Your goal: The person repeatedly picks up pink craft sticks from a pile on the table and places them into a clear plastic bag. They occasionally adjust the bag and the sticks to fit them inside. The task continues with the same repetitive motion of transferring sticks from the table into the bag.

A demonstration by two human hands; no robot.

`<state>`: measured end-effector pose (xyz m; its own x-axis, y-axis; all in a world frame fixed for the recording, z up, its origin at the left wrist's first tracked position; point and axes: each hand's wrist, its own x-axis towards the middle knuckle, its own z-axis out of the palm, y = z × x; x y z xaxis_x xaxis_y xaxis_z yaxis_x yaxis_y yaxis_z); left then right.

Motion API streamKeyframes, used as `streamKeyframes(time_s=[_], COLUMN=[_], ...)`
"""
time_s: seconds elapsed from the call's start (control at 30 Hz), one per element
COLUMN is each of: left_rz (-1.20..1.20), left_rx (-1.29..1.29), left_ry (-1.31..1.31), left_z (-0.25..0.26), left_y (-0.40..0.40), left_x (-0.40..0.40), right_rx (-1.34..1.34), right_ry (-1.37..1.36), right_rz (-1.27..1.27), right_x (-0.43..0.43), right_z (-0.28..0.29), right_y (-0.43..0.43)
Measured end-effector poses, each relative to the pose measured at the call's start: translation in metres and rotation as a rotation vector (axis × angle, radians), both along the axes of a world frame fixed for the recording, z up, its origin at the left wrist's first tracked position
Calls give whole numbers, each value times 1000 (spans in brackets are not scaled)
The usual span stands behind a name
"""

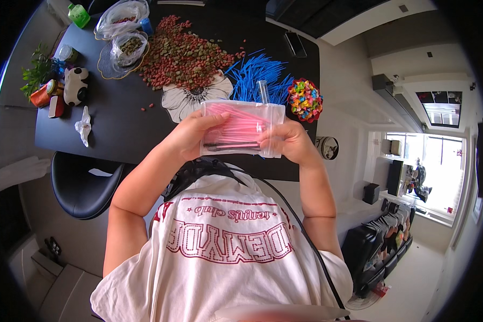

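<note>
A clear zip bag (237,135) of thin pink sticks is held up level in front of me, above the table's near edge. My left hand (193,135) grips its left end, with the thumb lying across the front. At the other end, my right hand (287,141) pinches the bag beside its seal strip. A few dark strips show along the bag's lower side. Just behind it lies a loose heap of thin blue sticks (261,74), and a clear tube (263,90) stands out over the bag's top edge.
A large pile of red and green pellets (189,54) partly covers a flower-patterned mat (197,96). Right of the blue sticks is a red bowl of colourful small pieces (305,100). A phone (296,44), plastic bags (122,18), a panda figure (75,85) and a crumpled tissue (83,126) lie around. A black chair (84,189) stands left.
</note>
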<state>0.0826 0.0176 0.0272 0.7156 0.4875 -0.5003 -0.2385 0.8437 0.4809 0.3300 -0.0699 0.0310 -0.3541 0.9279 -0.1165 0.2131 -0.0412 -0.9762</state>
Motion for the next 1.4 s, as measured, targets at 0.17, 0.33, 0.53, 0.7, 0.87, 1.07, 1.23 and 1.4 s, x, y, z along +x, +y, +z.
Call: streamKeyframes(time_s=[0.17,0.33,0.53,0.7,0.87,1.07,1.23,1.4], left_rz=[-61,-38,-42,-38,-23,-39,-43,-63], left_rx=[-54,-181,-243,-134,-73,-68,-80,-36], left_ry=[-119,-172,-218,-125,-115,-92,-71,-81], left_z=[-3,-8,-11,2,12,10,10,7], left_y=[0,-2,3,0,1,-2,-5,-5], left_x=[-7,-6,-4,-3,0,0,2,0], right_rx=[63,55,2,55,128,287,428,440], right_ry=[-73,86,168,-4,-39,-149,-201,-146], right_rz=[-16,-3,-19,37,46,22,-25,-33], right_x=[-13,-15,-7,-11,-4,-12,-11,-11], right_z=[20,24,5,12,24,32,21,16], right_y=[6,3,-1,1,4,5,9,4])
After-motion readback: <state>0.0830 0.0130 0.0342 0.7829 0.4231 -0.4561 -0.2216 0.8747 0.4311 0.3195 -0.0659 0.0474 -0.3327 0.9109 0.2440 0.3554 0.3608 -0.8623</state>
